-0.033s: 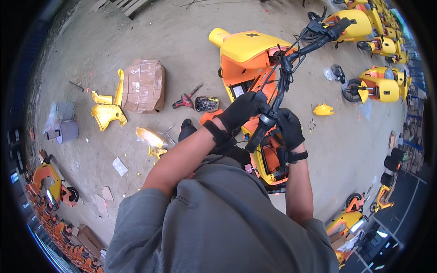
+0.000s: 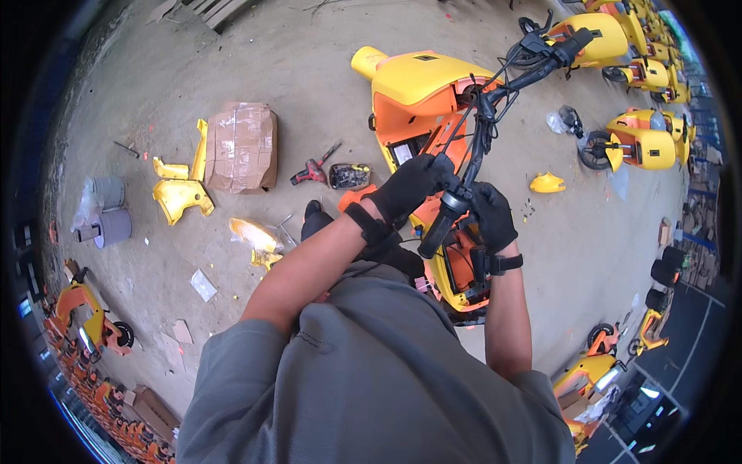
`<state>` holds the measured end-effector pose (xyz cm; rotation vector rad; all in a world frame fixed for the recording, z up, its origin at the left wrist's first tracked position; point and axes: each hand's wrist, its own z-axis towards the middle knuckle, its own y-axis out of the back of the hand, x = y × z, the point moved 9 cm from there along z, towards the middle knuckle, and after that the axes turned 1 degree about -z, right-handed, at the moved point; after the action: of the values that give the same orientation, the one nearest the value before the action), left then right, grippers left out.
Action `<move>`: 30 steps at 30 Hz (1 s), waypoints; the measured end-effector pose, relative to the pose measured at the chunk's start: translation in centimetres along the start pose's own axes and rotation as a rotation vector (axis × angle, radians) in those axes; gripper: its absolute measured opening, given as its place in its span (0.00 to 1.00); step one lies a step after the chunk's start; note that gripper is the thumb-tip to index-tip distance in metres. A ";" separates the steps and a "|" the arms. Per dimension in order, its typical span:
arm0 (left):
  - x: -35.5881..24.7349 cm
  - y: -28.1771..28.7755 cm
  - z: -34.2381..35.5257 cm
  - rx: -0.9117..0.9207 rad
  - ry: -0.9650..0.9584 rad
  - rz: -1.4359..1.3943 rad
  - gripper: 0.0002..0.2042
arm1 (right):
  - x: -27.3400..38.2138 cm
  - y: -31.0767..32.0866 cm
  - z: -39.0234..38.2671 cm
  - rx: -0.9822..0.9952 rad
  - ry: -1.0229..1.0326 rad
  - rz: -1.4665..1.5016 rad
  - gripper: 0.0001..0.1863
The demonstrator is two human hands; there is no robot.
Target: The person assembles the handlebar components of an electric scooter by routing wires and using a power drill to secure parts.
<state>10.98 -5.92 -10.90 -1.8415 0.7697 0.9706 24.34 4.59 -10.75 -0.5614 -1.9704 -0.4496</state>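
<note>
My left hand (image 2: 408,188) and my right hand (image 2: 492,218), both in black gloves, meet at the near end of the black handlebar (image 2: 485,127) of a yellow and orange scooter (image 2: 421,89). The left comes from the left side, its fingers bent in beside the bar's control clamp. On the other side of the clamp the right hand's fingers are pinched together. Whatever small part they hold is hidden by the gloves. Between the hands, the black rubber grip (image 2: 439,233) points back toward me. Below it the scooter's body lies uncovered, with loose cables showing.
Left on the concrete floor are a taped cardboard box (image 2: 242,147), yellow panels (image 2: 182,197), a red power drill (image 2: 311,172) and a tray of small parts (image 2: 351,176). A yellow cover piece (image 2: 548,182) lies to the right. More scooters (image 2: 645,143) stand at far right.
</note>
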 end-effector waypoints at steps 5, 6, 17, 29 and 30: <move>0.1 3.5 -2.5 -0.110 -0.174 0.385 0.13 | 0.6 -0.1 -0.6 -0.042 -0.027 0.001 0.08; 0.0 4.2 -3.6 -0.113 -0.364 0.535 0.11 | 0.6 0.4 -0.7 -0.026 -0.025 -0.052 0.08; 16.4 26.3 -15.5 -0.410 0.200 0.201 0.09 | 1.6 1.9 -1.6 -0.047 -0.254 -0.452 0.12; 34.7 43.5 -24.8 -0.710 0.576 0.172 0.13 | 5.0 3.9 -4.3 0.285 0.100 -1.605 0.15; 35.0 43.3 -24.2 -0.574 0.475 0.337 0.12 | 5.7 3.5 -3.9 0.265 0.092 -1.483 0.14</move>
<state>0.76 -49.59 -51.82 -2.5516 1.2081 1.0481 26.91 6.46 -3.67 1.1856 -1.9932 -1.0159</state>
